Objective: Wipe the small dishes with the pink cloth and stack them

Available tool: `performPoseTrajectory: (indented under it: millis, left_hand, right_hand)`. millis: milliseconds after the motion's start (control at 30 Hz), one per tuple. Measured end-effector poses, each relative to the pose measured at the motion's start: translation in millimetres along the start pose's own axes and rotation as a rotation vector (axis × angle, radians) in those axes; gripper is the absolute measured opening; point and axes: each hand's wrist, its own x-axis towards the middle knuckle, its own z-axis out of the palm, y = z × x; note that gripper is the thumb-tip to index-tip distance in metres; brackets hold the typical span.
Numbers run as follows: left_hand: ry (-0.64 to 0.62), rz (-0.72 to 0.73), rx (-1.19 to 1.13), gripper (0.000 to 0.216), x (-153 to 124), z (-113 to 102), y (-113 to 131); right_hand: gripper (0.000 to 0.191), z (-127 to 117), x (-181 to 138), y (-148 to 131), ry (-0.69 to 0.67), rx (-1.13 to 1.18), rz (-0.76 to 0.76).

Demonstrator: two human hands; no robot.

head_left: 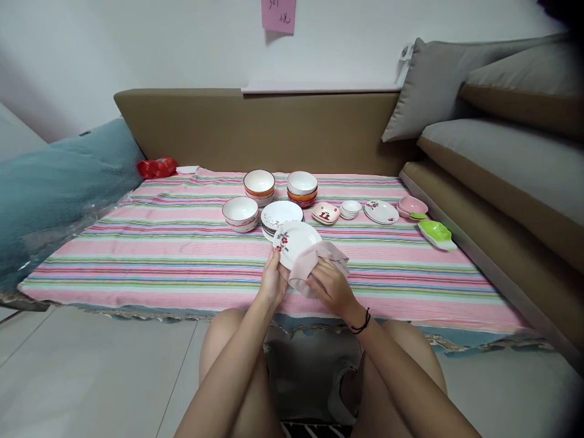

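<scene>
A white plate [297, 238] with red flowers is held up in front of me, tilted. My left hand [274, 278] grips its lower left edge, thumb on the rim. My right hand [332, 285] presses a pale pink cloth [303, 267] against the plate's lower right side; the cloth is bunched under the fingers and covers that part of the plate. Right behind the plate is a stack of white plates [281, 213] with dark rims, partly hidden by it.
Behind stand stacked bowls [259, 182], more bowls [302, 184] and a red-rimmed bowl [240, 210]. To the right lie square dishes [325, 213], small saucers [350, 208], flowered plates [381, 212], pink bowls [413, 205] and a green dish [435, 233]. Cushions [506, 146] rise at right.
</scene>
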Motion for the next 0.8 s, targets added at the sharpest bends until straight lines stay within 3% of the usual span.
performPoseTrajectory:
  millis: [200,500,667,800]
  left_hand:
    - [0.069,-0.145,0.064,0.029,-6,1,-7]
    - [-0.142,-0.266,0.150,0.024,-17,-1,-17]
    - [-0.170,-0.235,0.200,0.035,-16,5,-14]
    - [-0.201,-0.213,0.229,0.033,-15,5,-14]
  right_hand:
    - [0.030,7,2,-4,-0.071,0.063,-0.053]
    - [0.040,8,1,11,-0.040,-0.050,0.122]
    - [0.038,2,-3,17,0.006,-0.143,0.235]
    - [0.037,3,-5,18,0.031,-0.114,0.219]
